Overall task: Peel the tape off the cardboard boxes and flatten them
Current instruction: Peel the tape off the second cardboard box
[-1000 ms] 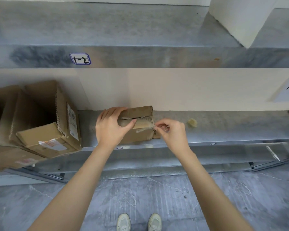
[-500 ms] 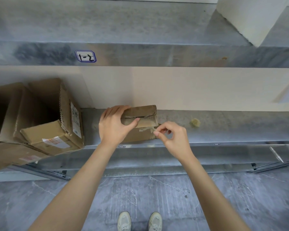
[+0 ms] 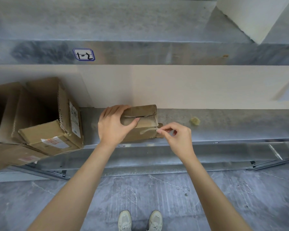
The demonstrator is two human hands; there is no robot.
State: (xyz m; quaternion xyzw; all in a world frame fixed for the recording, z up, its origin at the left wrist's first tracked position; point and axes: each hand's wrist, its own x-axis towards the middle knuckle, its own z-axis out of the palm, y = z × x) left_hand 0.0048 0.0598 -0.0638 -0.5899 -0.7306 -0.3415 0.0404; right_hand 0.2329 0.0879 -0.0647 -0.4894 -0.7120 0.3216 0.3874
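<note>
The step in hand is the peeling. A small box point(image 3: 141, 121) sits on the metal shelf point(image 3: 232, 125), pushed to the far wall, just right of a pile of boxes point(image 3: 47, 134) that lean and overhang the near edge at the left.

The left hand point(image 3: 113, 125) grips the small box at its left end. Its fingers curl over the far top edge and the thumb presses on the top flap near the centre seam, pinning the box in place. The right hand point(image 3: 178, 139) pinches the free end of a strip of tape point(image 3: 147, 130) between thumb and forefinger at the near right corner, with the other fingers loosely curled. The strip looks lifted along the near side; how much clings further along I cannot tell.

Next, I judge, comes a steady pull to the right and slightly toward the person, kept low so the strip peels without snapping or tearing the cardboard. The top flaps appear already parted along the seam. A crumpled wad point(image 3: 195, 121), probably tape, lies on the shelf to the right.
</note>
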